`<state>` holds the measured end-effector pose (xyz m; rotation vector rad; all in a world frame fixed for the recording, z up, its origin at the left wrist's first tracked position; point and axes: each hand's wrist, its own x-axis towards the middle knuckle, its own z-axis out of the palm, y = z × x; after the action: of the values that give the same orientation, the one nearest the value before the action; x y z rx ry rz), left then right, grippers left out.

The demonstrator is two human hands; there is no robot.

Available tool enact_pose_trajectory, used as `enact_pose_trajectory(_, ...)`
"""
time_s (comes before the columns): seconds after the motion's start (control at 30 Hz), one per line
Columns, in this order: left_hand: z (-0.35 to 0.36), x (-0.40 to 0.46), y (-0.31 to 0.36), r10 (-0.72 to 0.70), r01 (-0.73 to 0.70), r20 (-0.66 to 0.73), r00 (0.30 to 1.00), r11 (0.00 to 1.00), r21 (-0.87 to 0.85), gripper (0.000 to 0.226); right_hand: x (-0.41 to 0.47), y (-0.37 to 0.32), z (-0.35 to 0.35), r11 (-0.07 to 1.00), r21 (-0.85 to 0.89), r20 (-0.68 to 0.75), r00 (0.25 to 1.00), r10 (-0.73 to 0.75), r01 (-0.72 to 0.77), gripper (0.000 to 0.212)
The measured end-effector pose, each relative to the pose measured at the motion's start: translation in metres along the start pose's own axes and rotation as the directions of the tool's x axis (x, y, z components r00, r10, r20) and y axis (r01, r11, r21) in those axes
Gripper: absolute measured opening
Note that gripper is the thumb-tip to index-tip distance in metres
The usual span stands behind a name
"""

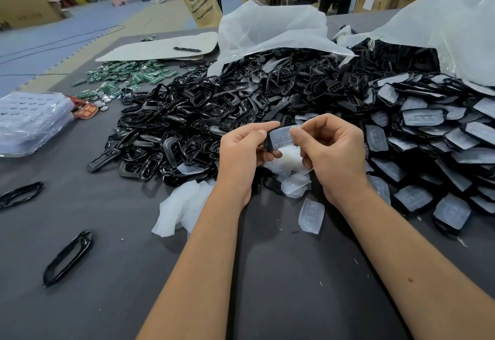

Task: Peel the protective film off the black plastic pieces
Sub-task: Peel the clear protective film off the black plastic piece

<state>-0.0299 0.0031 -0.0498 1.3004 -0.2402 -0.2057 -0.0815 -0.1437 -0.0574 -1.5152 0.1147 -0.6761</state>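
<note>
We hold one black piece above the grey table, in front of the big heaps. Our left hand grips the piece at its left end, with the thumb on top and the other fingers curled under it. Our right hand pinches the clear film between thumb and forefinger at the right end of the piece; the other fingers are curled in. The film covers most of the piece, and we cannot tell how much of it is already loose.

Under the hands lie loose films, and one more film lies alone near the right forearm. To the right is a heap of covered pieces, each with film on it. To the left is a heap of black frames. Behind them stand white bags. Two single frames lie at the left on the table, well apart from the heaps. Green boards lie further behind.
</note>
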Motion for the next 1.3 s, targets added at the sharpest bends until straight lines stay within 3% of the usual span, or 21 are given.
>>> enact_pose_trajectory(0.3,-0.0006,-0.0012,-0.0018,0.036,-0.039,0.061,0.997,0.998,0.043,0.027,-0.0004,0.0019,0.0018,0.979,-0.2,-0.038,0.998,-0.055,0.046,0.019)
enact_pose_trajectory(1.3,0.0005,0.0008,-0.0049,0.091,-0.094,0.044,0.995,0.993,0.077,0.021,0.001,0.0017,0.0038,0.965,-0.261,-0.062,0.996,-0.059,0.041,0.02)
